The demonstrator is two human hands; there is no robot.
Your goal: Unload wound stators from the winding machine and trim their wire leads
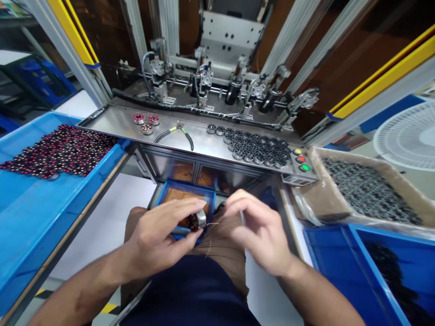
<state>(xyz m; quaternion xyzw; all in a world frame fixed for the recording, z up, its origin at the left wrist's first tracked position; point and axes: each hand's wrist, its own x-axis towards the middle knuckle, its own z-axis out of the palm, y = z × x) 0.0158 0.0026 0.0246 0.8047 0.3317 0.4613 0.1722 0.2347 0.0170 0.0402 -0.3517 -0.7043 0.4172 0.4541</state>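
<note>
My left hand point(165, 231) is closed around a small motor stator point(201, 219), gripping its silvery rim between thumb and fingers above my lap. Dark windings show on the stator's left side, and thin copper-coloured wire ends point(213, 223) stick out to the right. Just right of these wires, my right hand point(256, 228) hovers with fingers curved and thumb apart, slightly blurred; nothing shows between them. On the steel ledge ahead lie a pair of cutting pliers point(177, 131) with black and green handles, and three wound stators point(147, 128), two of them with red.
Several dark stators point(256, 147) cover the ledge's right part, beside a button box point(301, 160). Machine fixtures point(204, 81) stand behind. A blue tray point(34, 199) of wound parts is left; a carton point(370, 190), blue bin point(356, 253) and white fan point(414, 133) are right.
</note>
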